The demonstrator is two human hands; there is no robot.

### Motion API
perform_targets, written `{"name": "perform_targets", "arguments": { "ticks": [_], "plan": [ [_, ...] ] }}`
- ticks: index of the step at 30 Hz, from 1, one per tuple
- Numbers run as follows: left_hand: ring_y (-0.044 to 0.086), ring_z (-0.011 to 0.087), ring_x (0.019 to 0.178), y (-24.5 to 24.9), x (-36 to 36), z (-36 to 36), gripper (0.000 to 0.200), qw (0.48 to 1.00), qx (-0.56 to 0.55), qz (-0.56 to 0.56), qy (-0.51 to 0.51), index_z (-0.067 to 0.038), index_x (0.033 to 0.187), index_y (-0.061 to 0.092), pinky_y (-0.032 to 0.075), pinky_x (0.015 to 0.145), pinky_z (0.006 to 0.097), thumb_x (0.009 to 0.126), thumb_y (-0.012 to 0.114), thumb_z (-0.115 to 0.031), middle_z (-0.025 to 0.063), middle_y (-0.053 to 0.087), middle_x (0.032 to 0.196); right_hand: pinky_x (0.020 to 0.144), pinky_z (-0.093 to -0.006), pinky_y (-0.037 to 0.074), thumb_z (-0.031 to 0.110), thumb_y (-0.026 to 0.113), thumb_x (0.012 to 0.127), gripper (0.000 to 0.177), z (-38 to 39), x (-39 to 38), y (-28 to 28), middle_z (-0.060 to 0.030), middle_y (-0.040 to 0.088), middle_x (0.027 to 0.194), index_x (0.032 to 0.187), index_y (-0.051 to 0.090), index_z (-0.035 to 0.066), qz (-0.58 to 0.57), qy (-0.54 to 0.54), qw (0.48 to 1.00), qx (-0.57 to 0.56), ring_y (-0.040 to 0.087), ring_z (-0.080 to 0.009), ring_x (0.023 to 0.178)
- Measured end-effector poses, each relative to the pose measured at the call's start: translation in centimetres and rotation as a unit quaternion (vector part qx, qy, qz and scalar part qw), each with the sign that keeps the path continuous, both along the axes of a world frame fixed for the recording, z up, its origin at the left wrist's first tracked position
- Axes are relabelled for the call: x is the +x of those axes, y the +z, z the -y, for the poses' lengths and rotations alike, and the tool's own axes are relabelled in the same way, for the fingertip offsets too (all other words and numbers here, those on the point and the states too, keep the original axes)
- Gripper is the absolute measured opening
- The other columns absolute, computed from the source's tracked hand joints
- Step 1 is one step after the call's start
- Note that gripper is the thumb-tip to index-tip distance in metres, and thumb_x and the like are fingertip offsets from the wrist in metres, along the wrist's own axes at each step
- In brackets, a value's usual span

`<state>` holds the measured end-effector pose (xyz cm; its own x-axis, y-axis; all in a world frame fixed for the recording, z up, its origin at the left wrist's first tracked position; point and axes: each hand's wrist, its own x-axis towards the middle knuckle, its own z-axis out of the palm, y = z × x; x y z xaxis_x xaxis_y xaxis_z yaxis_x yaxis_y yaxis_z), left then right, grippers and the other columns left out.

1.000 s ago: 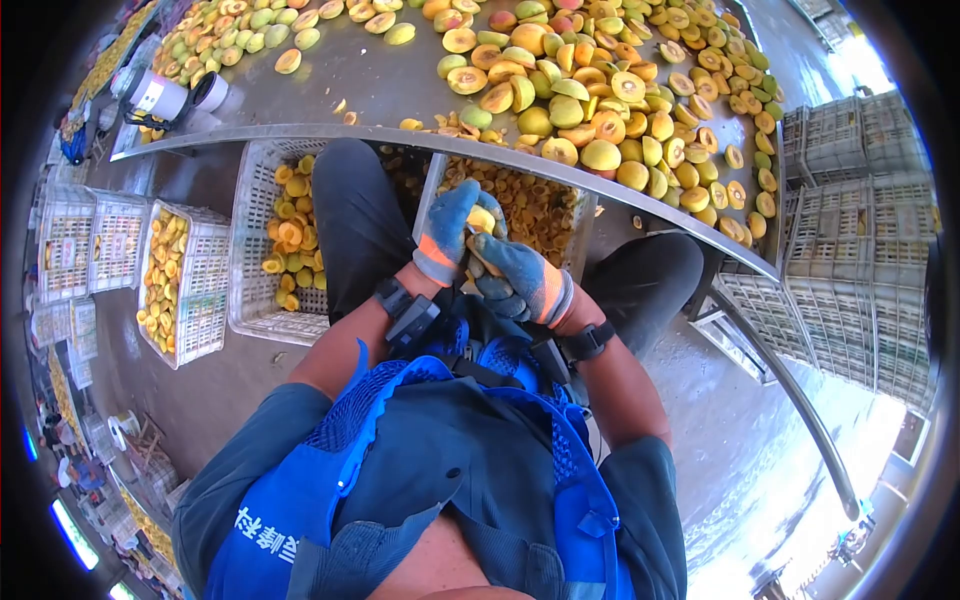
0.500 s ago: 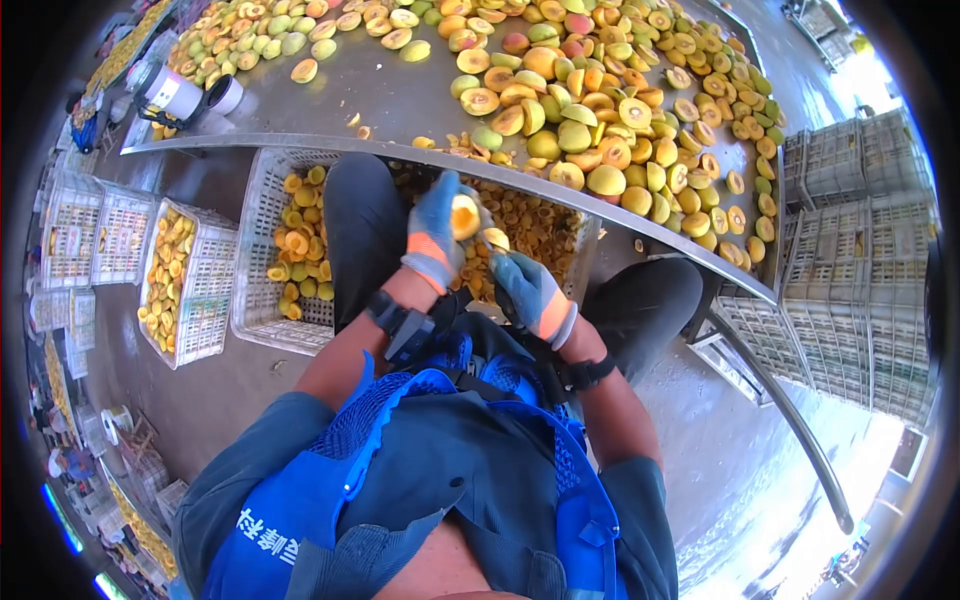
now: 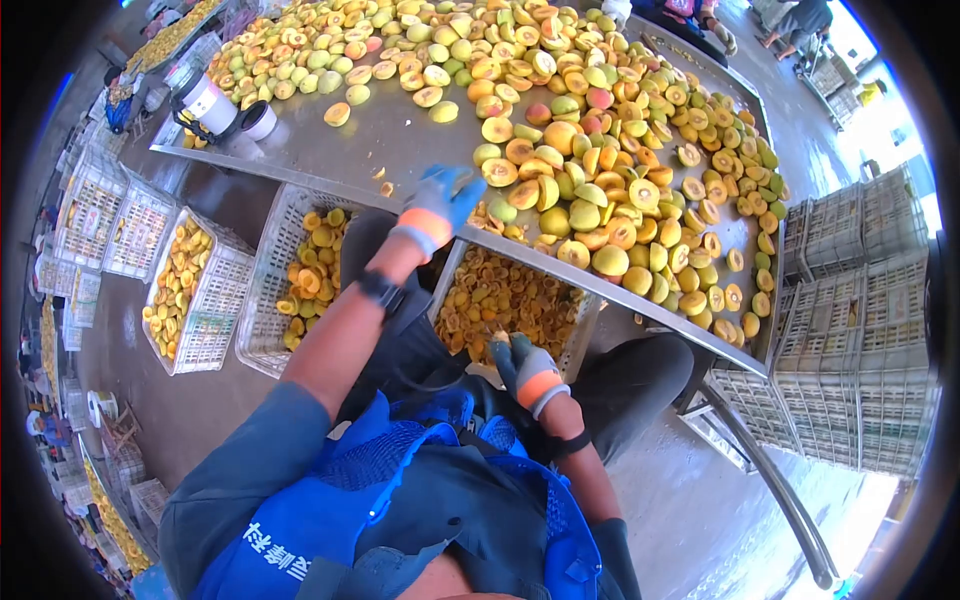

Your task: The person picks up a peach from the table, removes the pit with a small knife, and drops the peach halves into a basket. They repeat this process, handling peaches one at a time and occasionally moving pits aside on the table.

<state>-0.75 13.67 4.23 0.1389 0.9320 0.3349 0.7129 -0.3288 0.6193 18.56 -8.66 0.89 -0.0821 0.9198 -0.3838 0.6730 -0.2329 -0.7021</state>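
My left hand (image 3: 440,208), in a blue and grey glove with an orange band, is over the metal table's near edge, its fingers apart and nothing seen in them. Close to its fingertips lie halved yellow peaches (image 3: 498,172), some cut side up with brown centres. My right hand (image 3: 530,372), gloved alike, is closed round a small hand tool (image 3: 498,342) whose pale end shows; the rest is hidden. That hand is at the near side of a crate of brownish-orange peach scraps (image 3: 510,300) between my knees.
The metal table (image 3: 330,165) has a raised rim. A crate of peach halves (image 3: 262,335) stands by my left knee, with another filled crate (image 3: 215,335) farther left. Stacked crates (image 3: 850,330) rise at right, near a curved metal bar (image 3: 775,480). A white bucket (image 3: 208,105) stands on the table.
My left hand has gone from beside my right hand, where it held a peach half, up to the table edge; the half is out of it. My right hand has moved down slightly.
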Motion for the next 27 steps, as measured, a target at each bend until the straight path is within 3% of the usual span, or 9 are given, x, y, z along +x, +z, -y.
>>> {"name": "perform_targets", "arguments": {
  "ticks": [5, 8, 12, 16, 20, 23, 24, 26, 27],
  "plan": [
    [0.068, 0.0374, 0.101, -8.3, 4.2, -9.0, 0.048, 0.980, -0.199, -0.012, 0.028, 0.003, 0.117, 0.066, 0.054, 0.089, 0.0426, 0.087, 0.076, -0.033, 0.0222, 0.070, 0.111, 0.074, -0.0530, 0.053, 0.040, 0.059, 0.100, 0.041, 2.0, 1.0, -1.7, -0.0328, 0.068, 0.089, 0.114, 0.064, 0.001, -0.058, -0.085, 0.994, 0.040, 0.066, -0.0514, 0.092],
    [0.067, 0.0327, 0.106, -9.1, 4.8, -10.1, 0.056, 0.925, -0.314, 0.212, 0.021, 0.003, 0.121, 0.062, 0.054, 0.091, 0.0424, 0.080, 0.082, -0.029, 0.0219, 0.067, 0.124, 0.074, -0.0535, 0.053, 0.039, 0.060, 0.100, 0.040, 2.0, 1.0, -1.4, -0.0329, 0.068, 0.090, 0.113, 0.065, 0.002, -0.094, -0.093, 0.989, 0.063, 0.066, -0.0513, 0.093],
    [0.068, 0.0244, 0.096, -8.2, 5.4, -8.2, 0.059, 0.905, -0.282, 0.318, 0.026, 0.000, 0.126, 0.058, 0.057, 0.082, 0.0371, 0.076, 0.084, -0.016, 0.0125, 0.069, 0.114, 0.067, -0.0457, 0.053, 0.029, 0.059, 0.102, 0.031, 0.1, 0.7, 0.6, -0.0299, 0.066, 0.081, 0.105, 0.063, -0.002, -0.159, -0.131, 0.974, 0.095, 0.065, -0.0498, 0.078],
    [0.069, 0.0220, 0.095, -3.1, 3.9, -2.4, 0.046, 0.760, -0.348, 0.543, -0.084, -0.004, 0.125, 0.058, 0.060, 0.077, 0.0341, 0.086, 0.072, -0.024, 0.0072, 0.068, 0.107, 0.066, -0.0251, 0.047, 0.019, 0.056, 0.106, 0.021, -2.5, 0.1, 2.2, -0.0020, 0.065, 0.087, 0.110, 0.062, -0.001, -0.352, -0.182, 0.911, 0.111, 0.056, -0.0077, 0.076],
    [0.068, 0.0254, 0.098, -1.4, 3.8, 3.3, 0.039, 0.642, -0.338, 0.677, -0.119, -0.002, 0.128, 0.056, 0.059, 0.089, 0.0389, 0.093, 0.053, -0.018, 0.0114, 0.066, 0.111, 0.068, -0.0359, 0.051, 0.022, 0.056, 0.105, 0.024, -5.4, -0.6, 4.4, -0.0153, 0.065, 0.080, 0.107, 0.060, -0.002, -0.314, -0.162, 0.923, 0.151, 0.062, -0.0219, 0.073],
    [0.066, 0.0282, 0.105, -0.7, 4.1, 6.8, 0.035, 0.569, -0.327, 0.745, -0.120, -0.001, 0.123, 0.056, 0.057, 0.094, 0.0430, 0.092, 0.051, -0.017, 0.0148, 0.064, 0.113, 0.069, -0.0474, 0.052, 0.024, 0.053, 0.105, 0.028, -6.6, -1.3, 6.0, -0.0305, 0.066, 0.088, 0.109, 0.060, -0.003, -0.226, -0.115, 0.946, 0.199, 0.063, -0.0520, 0.087],
    [0.066, 0.0283, 0.106, -0.3, 4.2, 7.8, 0.034, 0.544, -0.328, 0.763, -0.119, -0.001, 0.122, 0.056, 0.057, 0.095, 0.0431, 0.092, 0.051, -0.018, 0.0151, 0.064, 0.113, 0.069, -0.0447, 0.052, 0.023, 0.054, 0.105, 0.028, -6.6, -1.5, 6.3, -0.0278, 0.067, 0.088, 0.112, 0.061, -0.003, -0.208, -0.111, 0.951, 0.202, 0.065, -0.0452, 0.085],
    [0.066, 0.0288, 0.106, -0.2, 4.3, 9.4, 0.032, 0.609, -0.297, 0.726, -0.117, -0.003, 0.121, 0.055, 0.056, 0.096, 0.0429, 0.095, 0.052, -0.021, 0.0151, 0.064, 0.114, 0.071, -0.0392, 0.052, 0.020, 0.056, 0.105, 0.028, -6.3, -2.0, 6.6, -0.0223, 0.069, 0.088, 0.116, 0.062, -0.005, -0.171, -0.105, 0.957, 0.209, 0.068, -0.0316, 0.080],
    [0.066, 0.0285, 0.106, -0.6, 4.5, 10.0, 0.031, 0.625, -0.271, 0.722, -0.124, -0.004, 0.121, 0.055, 0.056, 0.095, 0.0427, 0.096, 0.052, -0.021, 0.0149, 0.064, 0.113, 0.075, -0.0444, 0.052, 0.023, 0.056, 0.104, 0.030, -6.0, -2.2, 7.2, -0.0297, 0.068, 0.094, 0.114, 0.063, -0.005, -0.161, -0.110, 0.963, 0.184, 0.068, -0.0449, 0.090]
  ]
}}
